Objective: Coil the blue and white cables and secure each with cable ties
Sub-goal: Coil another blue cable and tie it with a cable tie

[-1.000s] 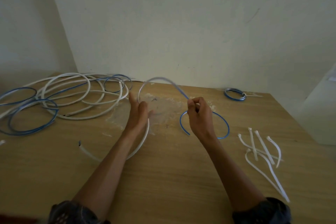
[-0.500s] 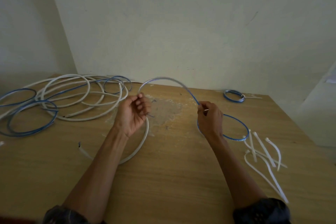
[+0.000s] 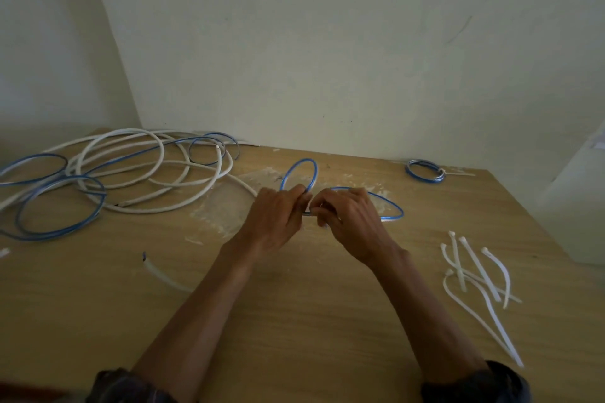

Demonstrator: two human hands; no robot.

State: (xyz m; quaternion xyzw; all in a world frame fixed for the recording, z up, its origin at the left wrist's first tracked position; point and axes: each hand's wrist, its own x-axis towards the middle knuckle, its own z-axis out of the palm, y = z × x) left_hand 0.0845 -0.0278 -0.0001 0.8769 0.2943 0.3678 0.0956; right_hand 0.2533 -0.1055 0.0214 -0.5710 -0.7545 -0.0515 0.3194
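Head view: your left hand [image 3: 278, 216] and right hand [image 3: 347, 222] meet just above the tabletop [image 3: 294, 321], fingers curled, both pinching the blue cable [image 3: 316, 173] between its two small loops. The white cable [image 3: 131, 130] lies loose at the far left, and the cable ties [image 3: 474, 275] lie at the right.

My left hand [image 3: 278, 216] and right hand [image 3: 350, 222] meet mid-table [image 3: 294, 321], pinching one cable [image 3: 302, 160] looped behind and right of my grip. Cable tangle [image 3: 162, 154] lies left, tied coil [image 3: 422, 177] behind-right, cable ties [image 3: 478, 268] right, nearer me.
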